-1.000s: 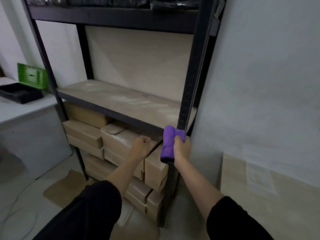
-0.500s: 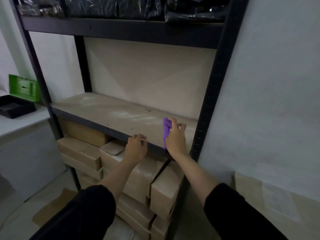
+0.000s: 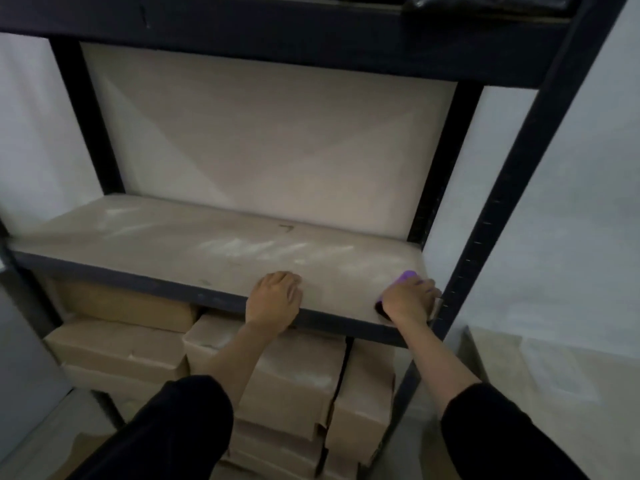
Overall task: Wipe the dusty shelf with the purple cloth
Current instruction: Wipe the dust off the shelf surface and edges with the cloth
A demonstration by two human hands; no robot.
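Note:
The dusty shelf [image 3: 214, 251] is a pale board in a dark metal rack, streaked with white dust across its middle. My right hand [image 3: 408, 299] holds the purple cloth [image 3: 408, 276] down on the shelf's front right corner, beside the rack's right post. Most of the cloth is hidden under the hand; only a purple edge shows past the knuckles. My left hand [image 3: 275, 299] rests on the shelf's front edge near the middle and holds nothing.
Several cardboard boxes [image 3: 294, 375] are stacked under the shelf. The dark front right post [image 3: 485, 237] stands just right of my right hand. An upper shelf beam [image 3: 277, 36] runs overhead. A white wall [image 3: 571, 202] is on the right.
I have come closer to the rack. My right hand lifted the cloth from below the shelf onto its front right corner. My left hand rose from the boxes onto the shelf's front edge.

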